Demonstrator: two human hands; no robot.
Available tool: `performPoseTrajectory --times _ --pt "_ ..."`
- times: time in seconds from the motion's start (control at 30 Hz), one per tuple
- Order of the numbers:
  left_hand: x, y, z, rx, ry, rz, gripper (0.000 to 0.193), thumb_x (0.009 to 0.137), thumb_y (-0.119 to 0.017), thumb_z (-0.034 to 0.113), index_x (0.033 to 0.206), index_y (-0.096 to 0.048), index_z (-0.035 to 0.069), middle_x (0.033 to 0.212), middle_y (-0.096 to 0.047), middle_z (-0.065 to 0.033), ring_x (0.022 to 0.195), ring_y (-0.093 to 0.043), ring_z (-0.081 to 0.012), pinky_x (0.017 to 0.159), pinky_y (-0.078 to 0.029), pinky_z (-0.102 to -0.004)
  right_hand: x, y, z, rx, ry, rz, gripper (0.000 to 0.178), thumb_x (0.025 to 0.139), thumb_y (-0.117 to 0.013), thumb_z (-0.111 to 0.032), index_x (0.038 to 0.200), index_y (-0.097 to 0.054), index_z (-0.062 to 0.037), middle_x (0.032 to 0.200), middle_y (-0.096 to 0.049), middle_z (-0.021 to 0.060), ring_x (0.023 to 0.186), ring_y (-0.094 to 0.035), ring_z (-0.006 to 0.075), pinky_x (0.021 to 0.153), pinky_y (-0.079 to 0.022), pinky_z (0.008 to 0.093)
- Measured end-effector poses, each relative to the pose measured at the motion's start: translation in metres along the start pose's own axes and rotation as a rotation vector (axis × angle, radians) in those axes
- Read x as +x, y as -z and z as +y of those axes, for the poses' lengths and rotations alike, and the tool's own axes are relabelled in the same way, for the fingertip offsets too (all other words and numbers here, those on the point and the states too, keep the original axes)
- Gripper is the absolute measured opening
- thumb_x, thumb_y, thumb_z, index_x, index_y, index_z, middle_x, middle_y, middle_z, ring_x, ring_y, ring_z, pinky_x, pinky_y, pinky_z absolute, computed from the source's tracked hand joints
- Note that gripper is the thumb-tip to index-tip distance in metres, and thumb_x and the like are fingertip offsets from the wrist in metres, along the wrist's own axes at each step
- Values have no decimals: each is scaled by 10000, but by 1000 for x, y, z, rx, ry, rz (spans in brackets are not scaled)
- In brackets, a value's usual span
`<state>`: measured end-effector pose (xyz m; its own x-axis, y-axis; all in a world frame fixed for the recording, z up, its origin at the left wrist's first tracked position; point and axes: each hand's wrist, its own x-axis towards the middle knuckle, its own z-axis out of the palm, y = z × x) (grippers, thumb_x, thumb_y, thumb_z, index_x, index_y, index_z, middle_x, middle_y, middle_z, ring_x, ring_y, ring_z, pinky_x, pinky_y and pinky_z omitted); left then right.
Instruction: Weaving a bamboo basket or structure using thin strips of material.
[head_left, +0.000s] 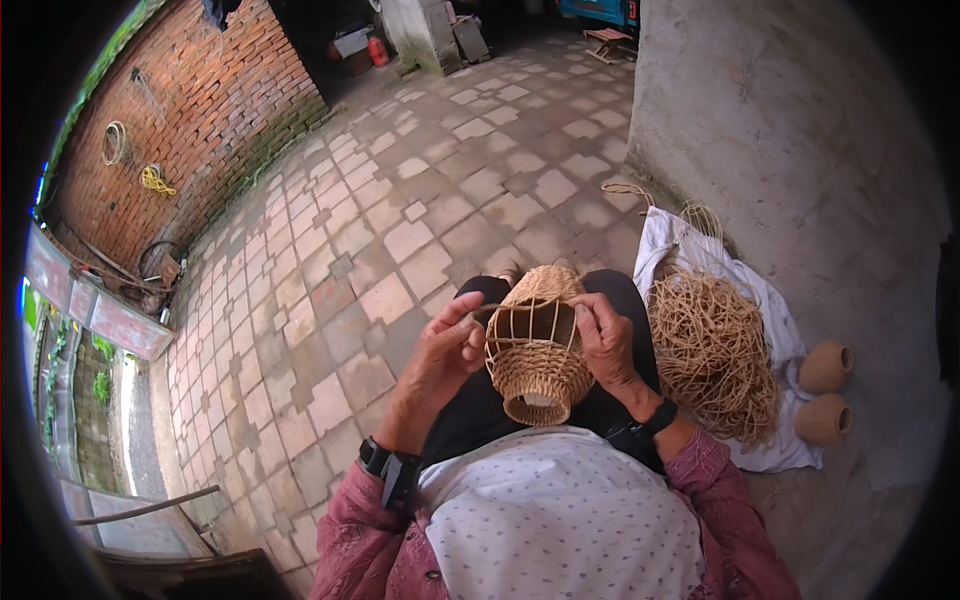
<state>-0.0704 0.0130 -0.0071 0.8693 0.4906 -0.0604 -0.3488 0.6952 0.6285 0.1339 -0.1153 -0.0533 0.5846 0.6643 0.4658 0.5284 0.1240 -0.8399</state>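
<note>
A woven tan basket rests on my lap between my knees, its narrow round end toward me. Its near and far parts are closely woven, while bare upright ribs span an open band in the middle. Along that band runs a brown cord strand. My left hand pinches the strand at the basket's left side, its lower fingers curled. On the right side, my right hand grips the basket with thumb and fingers near the strand's other end; what lies under those fingertips is partly hidden.
Right of my legs, a big tangled heap of tan cord lies on a white sack. Two round tan pots stand beside it by the concrete wall. Paving stones stretch ahead to a brick wall at left.
</note>
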Motion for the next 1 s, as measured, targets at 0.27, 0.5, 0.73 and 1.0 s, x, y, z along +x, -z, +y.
performPoseTrajectory --times 0.27,0.5,0.73,1.0 --pt "-18 42 22 715 115 359 254 964 -570 171 1180 -585 38 807 -606 0 705 -561 -72 644 -480 -213 -1 3 3 20 -5 -20 92 935 -566 -88 974 -634 -41 640 -583 63 565 -543 94 541 -456 265" --pt "31 14 5 517 -21 259 147 918 -653 178 968 -651 40 771 -619 26 677 -585 -51 592 -470 -200 -1 2 6 21 24 -30 95 939 -558 -73 989 -626 -29 662 -581 61 575 -522 86 537 -444 260" --pt "41 6 -21 1364 -101 329 103 839 -676 174 843 -700 73 650 -653 -44 566 -612 -131 544 -491 -300 -5 5 5 74 -32 -5 97 946 -555 -80 989 -627 -31 641 -529 16 577 -461 58 517 -408 247" --pt "57 -30 -10 1707 -140 182 208 822 -602 224 937 -699 81 736 -657 -195 708 -655 -363 672 -511 -442 -16 9 35 332 -278 -59 110 969 -511 -99 994 -604 -47 615 -455 -42 557 -403 27 502 -357 217"
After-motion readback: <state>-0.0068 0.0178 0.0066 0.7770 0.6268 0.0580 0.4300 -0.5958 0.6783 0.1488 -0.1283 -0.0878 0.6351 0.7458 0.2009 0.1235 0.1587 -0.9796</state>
